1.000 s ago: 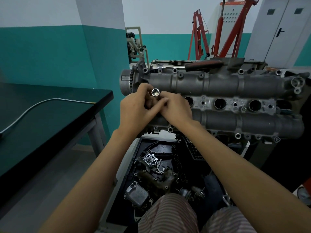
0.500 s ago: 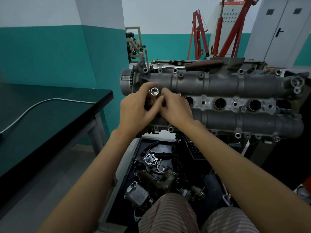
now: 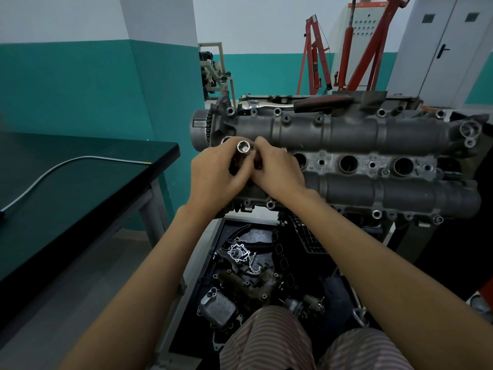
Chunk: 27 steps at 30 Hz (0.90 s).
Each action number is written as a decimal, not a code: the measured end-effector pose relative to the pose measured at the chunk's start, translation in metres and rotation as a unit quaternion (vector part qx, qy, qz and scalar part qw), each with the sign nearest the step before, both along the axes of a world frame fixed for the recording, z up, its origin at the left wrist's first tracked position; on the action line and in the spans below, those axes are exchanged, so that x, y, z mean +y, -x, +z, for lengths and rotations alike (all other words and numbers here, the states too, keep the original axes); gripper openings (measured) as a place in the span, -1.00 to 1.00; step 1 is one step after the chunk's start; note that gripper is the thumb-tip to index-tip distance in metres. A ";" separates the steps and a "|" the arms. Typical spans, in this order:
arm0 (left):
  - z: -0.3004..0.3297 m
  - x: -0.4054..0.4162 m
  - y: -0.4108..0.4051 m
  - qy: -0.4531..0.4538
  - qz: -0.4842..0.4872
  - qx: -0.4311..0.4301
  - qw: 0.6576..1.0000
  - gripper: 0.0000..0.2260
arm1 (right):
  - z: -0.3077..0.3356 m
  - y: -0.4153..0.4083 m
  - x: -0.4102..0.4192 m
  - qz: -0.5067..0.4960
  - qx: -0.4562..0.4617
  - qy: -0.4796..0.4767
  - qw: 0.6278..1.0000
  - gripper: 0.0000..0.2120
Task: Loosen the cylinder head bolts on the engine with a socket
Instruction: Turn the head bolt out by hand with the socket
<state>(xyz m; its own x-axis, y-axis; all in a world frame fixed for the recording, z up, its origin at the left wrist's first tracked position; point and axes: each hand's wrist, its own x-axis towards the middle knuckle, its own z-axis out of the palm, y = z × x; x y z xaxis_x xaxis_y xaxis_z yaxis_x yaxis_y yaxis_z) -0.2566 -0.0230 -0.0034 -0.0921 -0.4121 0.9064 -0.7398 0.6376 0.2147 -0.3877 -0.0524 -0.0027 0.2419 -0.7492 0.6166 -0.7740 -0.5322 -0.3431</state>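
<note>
The socket [image 3: 243, 147] is held above the left end of the engine [image 3: 346, 134], open end toward the camera. It is gripped by the curled fingers of the left hand [image 3: 216, 177] and pinched at its side by the fingertips of the right hand [image 3: 277, 172]. It is judged that the tool is being prepared and that loosening has not begun: the socket is not seated on any bolt, and the ratchet [image 3: 293, 104] lies unattached along the far edge of the engine. Bolt heads are visible in the bosses along both rails of the engine, so all bolts appear to remain.

The lower end of the socket is hidden inside the hands; whether an extension is attached cannot be determined. The engine surface beneath the hands is covered.
</note>
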 end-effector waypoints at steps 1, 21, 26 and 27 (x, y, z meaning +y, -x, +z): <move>0.000 0.000 0.000 -0.001 0.001 0.007 1.000 -0.83 | 0.000 0.000 0.000 0.002 -0.005 0.001 1.000 -0.79; 0.001 -0.001 0.003 -0.032 0.023 0.042 0.998 -0.74 | 0.000 -0.003 -0.001 -0.023 -0.004 -0.003 1.000 -0.76; 0.003 -0.002 0.010 -0.030 0.074 0.029 0.996 -0.66 | 0.002 -0.003 -0.001 -0.023 -0.019 -0.024 0.999 -0.90; 0.003 -0.002 0.008 -0.032 0.073 0.018 0.997 -0.68 | 0.002 -0.003 -0.001 -0.021 -0.020 -0.025 0.999 -0.89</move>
<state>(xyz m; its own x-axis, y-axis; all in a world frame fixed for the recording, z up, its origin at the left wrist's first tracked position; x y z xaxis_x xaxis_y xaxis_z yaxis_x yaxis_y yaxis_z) -0.2650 -0.0246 -0.0007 0.0048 -0.4751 0.8799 -0.8148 0.5083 0.2789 -0.3849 -0.0530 -0.0008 0.1854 -0.7881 0.5869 -0.7800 -0.4813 -0.4000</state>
